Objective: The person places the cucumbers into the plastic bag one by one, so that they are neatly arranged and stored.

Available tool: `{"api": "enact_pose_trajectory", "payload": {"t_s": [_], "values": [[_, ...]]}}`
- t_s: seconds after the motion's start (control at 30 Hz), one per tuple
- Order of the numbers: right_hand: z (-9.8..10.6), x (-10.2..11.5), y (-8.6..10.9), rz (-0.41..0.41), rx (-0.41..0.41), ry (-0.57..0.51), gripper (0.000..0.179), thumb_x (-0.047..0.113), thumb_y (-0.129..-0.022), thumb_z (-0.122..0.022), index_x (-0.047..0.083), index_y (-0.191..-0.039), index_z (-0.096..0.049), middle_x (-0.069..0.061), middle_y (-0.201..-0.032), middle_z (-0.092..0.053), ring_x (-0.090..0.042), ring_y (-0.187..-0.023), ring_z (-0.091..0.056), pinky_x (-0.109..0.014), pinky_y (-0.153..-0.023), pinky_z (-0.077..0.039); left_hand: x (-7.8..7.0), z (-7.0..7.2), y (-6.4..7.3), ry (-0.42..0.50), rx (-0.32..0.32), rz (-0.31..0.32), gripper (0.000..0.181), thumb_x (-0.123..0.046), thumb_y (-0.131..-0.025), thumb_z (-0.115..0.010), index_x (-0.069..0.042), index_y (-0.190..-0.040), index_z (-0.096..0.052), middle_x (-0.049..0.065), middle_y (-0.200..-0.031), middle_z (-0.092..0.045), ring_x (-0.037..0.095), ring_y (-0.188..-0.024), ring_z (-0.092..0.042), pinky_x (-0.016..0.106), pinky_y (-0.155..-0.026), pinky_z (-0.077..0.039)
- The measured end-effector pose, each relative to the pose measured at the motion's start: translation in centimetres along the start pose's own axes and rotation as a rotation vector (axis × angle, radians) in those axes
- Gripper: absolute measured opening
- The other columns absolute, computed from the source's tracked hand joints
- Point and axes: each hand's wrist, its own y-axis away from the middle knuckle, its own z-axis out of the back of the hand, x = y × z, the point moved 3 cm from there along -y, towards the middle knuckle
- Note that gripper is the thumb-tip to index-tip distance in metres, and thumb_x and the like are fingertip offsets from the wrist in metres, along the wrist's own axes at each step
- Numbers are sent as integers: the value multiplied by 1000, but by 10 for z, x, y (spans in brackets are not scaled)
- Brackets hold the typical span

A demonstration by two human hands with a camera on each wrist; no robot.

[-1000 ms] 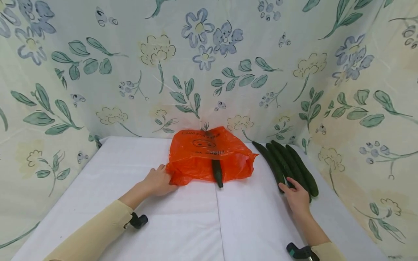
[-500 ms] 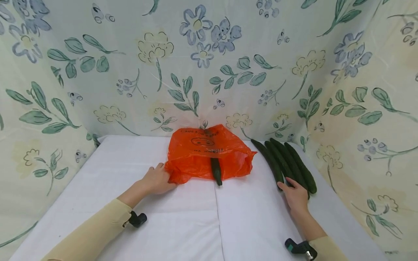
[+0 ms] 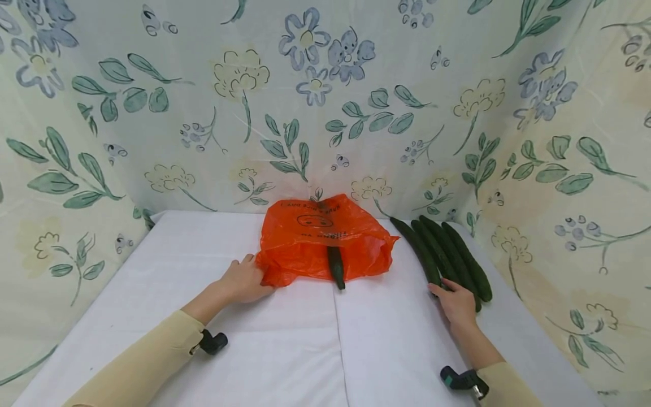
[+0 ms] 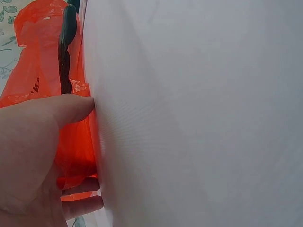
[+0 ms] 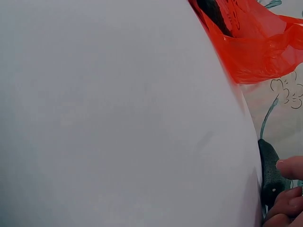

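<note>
In the head view an orange-red plastic bag (image 3: pixel 300 217) with black print lies with its mouth facing me. One dark green cucumber (image 3: pixel 335 265) sticks partly out of it, its far end covered by the bag. My left hand (image 3: pixel 246 280) holds the left edge of the bag's mouth; the left wrist view has the thumb (image 4: pixel 75 109) over the film and fingers below. On the right several cucumbers (image 3: pixel 458 260) lie side by side. My right hand (image 3: pixel 458 305) grips the near end of the leftmost cucumber (image 3: pixel 417 246), thumb on its left side, as the right wrist view (image 5: pixel 272 175) partly shows.
A white cloth (image 3: pixel 285 350) with a centre crease covers the table. Floral fabric (image 3: pixel 305 141) walls it in at the back and both sides. The bag and the cucumbers lie close to the back wall.
My right hand has shifted slightly left, its thumb and fingers closing on the leftmost cucumber's near end. The left hand and the bag stay put; the head view has shifted slightly.
</note>
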Motion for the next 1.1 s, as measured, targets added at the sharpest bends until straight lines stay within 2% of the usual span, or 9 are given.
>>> {"api": "enact_pose_trajectory", "payload": {"t_s": [0.17,0.43,0.6,0.73,0.93,1.1], "values": [[-1,1,-1,14,-8,34,70,38,-90,-72,-4,-142,-52,-31,-149,-44,-49,-144,-32,-61,-116,-27,0,-1,0,-1,2,4,59,-50,-86,-71,-10,-130,-65,9,-122,-58,27,-117,-46,56,-96,-44],[-3,0,1,59,-40,95,66,34,-89,-72,-9,-136,-55,-34,-140,-51,-50,-135,-43,-59,-110,-37,0,0,1,17,6,-4,59,-48,-87,-71,-10,-132,-63,9,-124,-58,28,-117,-46,58,-97,-43],[-4,0,1,58,-61,100,61,30,-91,-69,-9,-135,-56,-34,-136,-54,-51,-132,-46,-61,-109,-37,-1,1,3,27,4,-2,61,-48,-87,-72,-10,-133,-62,9,-124,-58,28,-118,-46,60,-98,-42],[-5,1,1,46,-70,66,60,30,-92,-67,-9,-135,-56,-34,-136,-55,-50,-131,-46,-61,-110,-36,-1,2,3,25,-4,-3,60,-48,-87,-72,-10,-133,-62,9,-123,-58,28,-117,-46,59,-97,-42],[-3,-2,3,10,-46,-48,61,34,-95,-65,-8,-137,-55,-31,-142,-51,-47,-134,-44,-59,-110,-38,0,0,2,16,-3,-4,60,-49,-86,-72,-10,-132,-63,8,-120,-59,27,-115,-47,57,-95,-44],[-1,-5,4,20,-41,-120,65,40,-95,-65,-8,-138,-54,-31,-143,-50,-46,-135,-45,-57,-110,-39,-1,-1,1,6,-1,-6,59,-49,-86,-72,-10,-129,-64,8,-118,-59,27,-114,-47,56,-95,-44]]}}
